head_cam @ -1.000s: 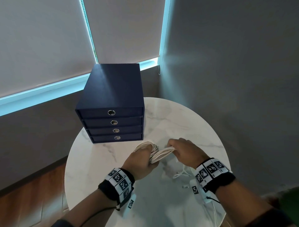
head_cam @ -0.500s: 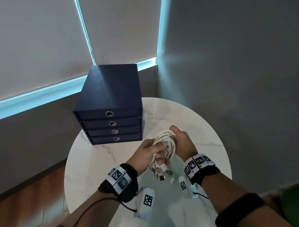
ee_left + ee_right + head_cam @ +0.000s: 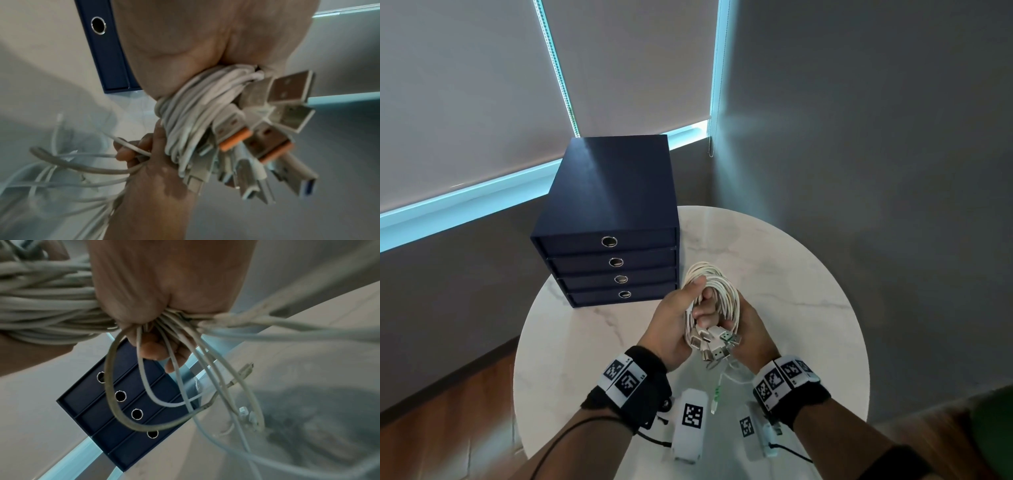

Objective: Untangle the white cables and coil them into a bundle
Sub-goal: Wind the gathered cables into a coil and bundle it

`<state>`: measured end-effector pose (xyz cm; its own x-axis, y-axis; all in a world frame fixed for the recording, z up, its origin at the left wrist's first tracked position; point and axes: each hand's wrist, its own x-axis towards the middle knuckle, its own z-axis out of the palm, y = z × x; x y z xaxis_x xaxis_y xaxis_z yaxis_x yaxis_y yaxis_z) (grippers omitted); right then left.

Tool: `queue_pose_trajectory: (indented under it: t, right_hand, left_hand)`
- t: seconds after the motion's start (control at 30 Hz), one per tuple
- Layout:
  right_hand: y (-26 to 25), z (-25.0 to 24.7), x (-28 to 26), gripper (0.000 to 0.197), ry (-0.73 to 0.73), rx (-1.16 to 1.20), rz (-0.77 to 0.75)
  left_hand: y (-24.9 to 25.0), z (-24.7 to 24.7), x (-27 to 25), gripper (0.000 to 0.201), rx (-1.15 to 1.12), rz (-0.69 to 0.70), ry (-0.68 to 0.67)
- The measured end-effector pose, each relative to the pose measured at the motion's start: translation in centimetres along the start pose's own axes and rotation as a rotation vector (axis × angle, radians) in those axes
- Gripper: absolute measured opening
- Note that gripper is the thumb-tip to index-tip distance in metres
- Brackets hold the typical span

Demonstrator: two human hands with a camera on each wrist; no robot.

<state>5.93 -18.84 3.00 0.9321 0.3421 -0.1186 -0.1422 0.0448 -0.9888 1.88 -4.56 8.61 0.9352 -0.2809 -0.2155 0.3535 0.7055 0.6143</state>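
Note:
A coil of white cables stands upright above the round marble table, held between both hands. My left hand grips the coil's left side, thumb laid over its top. My right hand grips the coil's right side from behind. Several USB plugs stick out at the coil's bottom; in the left wrist view the plugs show metal ends and orange collars beside the wound strands. In the right wrist view loose cable ends hang in loops below my fist, and the coil runs off to the left.
A dark blue four-drawer box stands at the table's back left, close to the coil. Grey walls and closed blinds lie behind. A thin cable end dangles near the table's front edge between my wrists.
The coil has swung from lying flat between my hands to standing upright, and both hands have closed in around it. The plugs now hang gathered at the bottom.

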Motion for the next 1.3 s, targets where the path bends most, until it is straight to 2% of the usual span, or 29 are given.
queue_pose_trajectory:
  t: [0.1,0.23,0.3,0.37,0.43,0.57,0.67,0.73,0.83,0.93,1.0,1.17,1.3]
  right_hand:
    - [0.5,0.4,-0.8,0.031,-0.029,-0.175,-0.178]
    - [-0.1,1.1,-0.8,0.021,0.003,-0.135,-0.206]
    - [-0.9,1.8,-1.2,0.027,-0.042,-0.008,-0.183]
    - [-1.3,2.4,-1.2,0.026,-0.025,0.018,-0.117]
    - [-0.6,2.7,-1.0,0.022,0.049,-0.091,-0.016]
    - [1.3,3.3,-1.2,0.020,0.055,-0.175,0.059]
    - [1.7,3.5,-1.2,0.029,0.048,-0.196,0.097]
    - [1.7,3.3,-1.1,0.023,0.034,-0.242,0.113]
    - [2.0,3.3,-1.3,0.009,-0.041,-0.255,0.139]
    - [2.7,3.7,-1.7,0.008,-0.042,-0.163,0.185]
    - [2.6,4.0,-1.8,0.007,-0.066,-0.207,0.203]
    - [1.0,4.1,-3.2,0.012,-0.149,-0.344,0.187]
    - [0.6,4.6,-3.8,0.019,-0.177,-0.300,0.213]
  left_hand:
    - [0.0,0.2,-0.1,0.029,0.014,0.071,0.027]
    - [-0.2,0.4,-0.1,0.031,0.054,0.159,0.070]
    - [-0.4,0.6,0.0,0.034,0.078,0.199,0.090]
    - [-0.4,1.0,0.0,0.035,0.084,0.235,0.121]
    - [-0.2,1.1,0.2,0.032,0.087,0.275,0.173]
    - [0.3,0.6,0.8,0.031,0.132,0.321,0.258]
    - [0.0,0.4,0.8,0.029,0.189,0.328,0.263]
    - [-0.2,0.5,0.7,0.029,0.199,0.354,0.279]
    - [-0.1,0.1,1.0,0.032,0.209,0.439,0.375]
    - [0.1,-0.5,1.4,0.038,0.206,0.493,0.453]
    - [-0.1,-0.5,1.3,0.037,0.243,0.525,0.462]
    - [-0.5,-1.2,1.0,0.036,0.364,0.565,0.502]
    - [-1.0,-1.9,0.9,0.034,0.433,0.569,0.533]
